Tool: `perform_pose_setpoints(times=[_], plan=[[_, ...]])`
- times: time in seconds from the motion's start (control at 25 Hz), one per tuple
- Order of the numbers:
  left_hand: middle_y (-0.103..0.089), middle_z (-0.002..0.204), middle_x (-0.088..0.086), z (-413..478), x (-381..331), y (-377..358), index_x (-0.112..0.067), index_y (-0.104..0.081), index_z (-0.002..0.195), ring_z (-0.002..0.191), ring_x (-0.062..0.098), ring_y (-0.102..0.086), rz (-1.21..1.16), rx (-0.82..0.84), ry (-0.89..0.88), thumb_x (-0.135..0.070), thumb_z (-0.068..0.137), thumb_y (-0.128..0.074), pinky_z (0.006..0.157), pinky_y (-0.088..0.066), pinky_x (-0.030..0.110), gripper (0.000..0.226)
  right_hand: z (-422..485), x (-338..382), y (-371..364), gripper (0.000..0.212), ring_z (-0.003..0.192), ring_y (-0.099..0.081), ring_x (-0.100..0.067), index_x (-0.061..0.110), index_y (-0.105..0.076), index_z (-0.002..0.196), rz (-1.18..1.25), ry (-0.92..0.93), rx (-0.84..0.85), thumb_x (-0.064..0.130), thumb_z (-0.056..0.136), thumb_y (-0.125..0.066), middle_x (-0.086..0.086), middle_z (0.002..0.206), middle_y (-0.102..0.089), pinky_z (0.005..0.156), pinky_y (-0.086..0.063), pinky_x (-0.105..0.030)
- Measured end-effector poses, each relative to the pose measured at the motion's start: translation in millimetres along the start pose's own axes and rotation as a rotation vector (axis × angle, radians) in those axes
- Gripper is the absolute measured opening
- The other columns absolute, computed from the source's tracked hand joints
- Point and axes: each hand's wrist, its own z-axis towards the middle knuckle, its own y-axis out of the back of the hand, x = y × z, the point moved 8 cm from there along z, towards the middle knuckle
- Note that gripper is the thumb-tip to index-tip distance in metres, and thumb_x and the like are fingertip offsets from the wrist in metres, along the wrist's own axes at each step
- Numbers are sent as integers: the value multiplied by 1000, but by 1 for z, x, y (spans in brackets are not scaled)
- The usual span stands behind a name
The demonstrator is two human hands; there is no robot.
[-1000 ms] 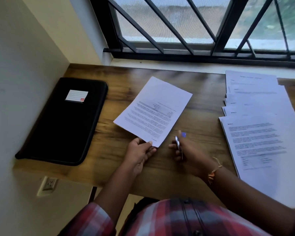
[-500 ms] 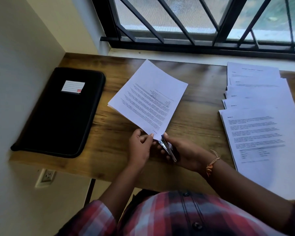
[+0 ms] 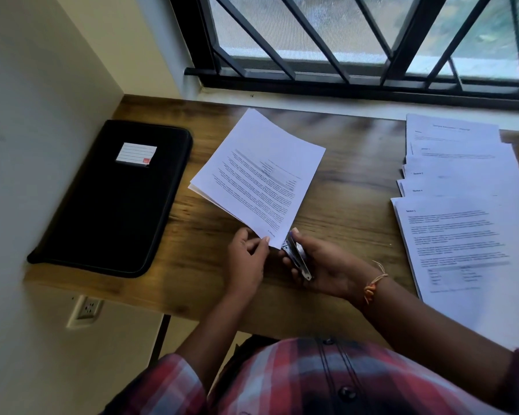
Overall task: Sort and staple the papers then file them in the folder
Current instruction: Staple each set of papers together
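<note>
At frame centre the left hand pinches the near corner of the sheaf and the right hand grips the stapler against it (the sheets' left edges look fanned), so the staple may miss a lower page or bite crooked.

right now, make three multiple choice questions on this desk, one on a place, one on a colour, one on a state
1. Where does the black zip folder lie? A. left end of the wooden desk B. on a chair C. on a shelf
2. What colour is the folder's rectangular label? A. yellow B. green C. white
3. The small metal stapler is: A. loose on the desk B. in the right hand's grip at the white printed sheaf's corner C. zipped inside the folder
Key: 1 A, it lies left of the sheaf; 2 C, white with a red mark; 3 B, the hand curls round it.
</note>
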Motion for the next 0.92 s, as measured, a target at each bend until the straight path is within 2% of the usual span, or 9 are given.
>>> perform_pose_setpoints(times=[0.2,0.4,0.6,0.92], plan=[[-78,95,-2,-4,1,-5,-11,-63,106,89,8,-74,-5,10,4,-5,94,-67,86,-60,39,14,-1,1,-6,28,75,-65,-11,19,-77,88,18,6,-6,46,91,-71,-3,83,-69,65,-52,-24],[-79,95,1,-5,5,-8,-7,-62,109,90,11,-75,-89,1,73,-5,94,-67,88,-60,41,16,2,-3,-9,35,77,-68,-11,15,-74,105,26,-12,13,44,87,-75,-4,90,-72,61,-54,-23],[-79,95,2,-8,10,-11,-5,-62,109,91,15,-75,-162,-14,137,-5,95,-66,89,-60,43,14,5,-7,-10,31,77,-70,-9,15,-74,104,79,-21,0,41,89,-75,-3,92,-74,59,-55,-21],[-79,97,4,-8,14,-15,-6,-66,106,94,16,-75,-224,10,189,-5,97,-65,86,-59,33,10,11,-9,-11,28,74,-71,-8,14,-73,106,154,16,-32,37,91,-73,-2,95,-76,57,-54,-19]])
